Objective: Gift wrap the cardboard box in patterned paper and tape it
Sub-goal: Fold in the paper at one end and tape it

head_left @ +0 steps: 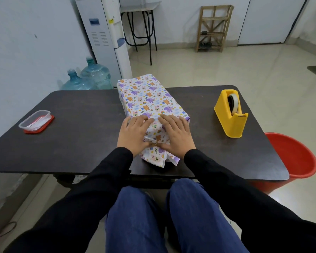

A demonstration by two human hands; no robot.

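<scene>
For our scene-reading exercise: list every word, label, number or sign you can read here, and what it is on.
No text reads clearly.
Blue label on the tall white water dispenser: too blurred to read.
Small yellow sticker beside it: too small to read.
Animal-patterned wrapping paper: pictures only, no words visible.

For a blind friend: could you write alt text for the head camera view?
The left hand and right hand press paper onto the near end of a paper-wrapped box on a dark table; a yellow tape dispenser stands at the right.
</scene>
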